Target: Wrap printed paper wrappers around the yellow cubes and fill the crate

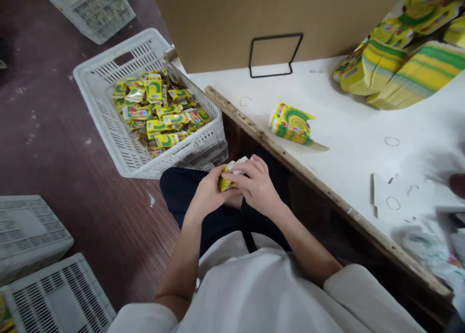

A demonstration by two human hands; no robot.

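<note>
Over my lap, my left hand (pixel 209 192) and my right hand (pixel 254 184) are both closed round one small yellow packet (pixel 225 179) with a white flap showing at its top. My right hand's fingers lie across its upper side and my left hand cups it from below. Just ahead and to the left, a white slotted crate (pixel 119 129) on the floor holds several of the same yellow and green packets (pixel 160 113). On the white table (pixel 348 129) to my right lies a small stack of flat yellow-green cartons (pixel 292 124).
A big fanned pile of flat cartons (pixel 403 62) fills the table's far right corner. A black wire stand (pixel 274 54) leans by a cardboard wall. Loose rubber bands (pixel 392 141) dot the table. More white crates (pixel 32 236) sit on the floor at left.
</note>
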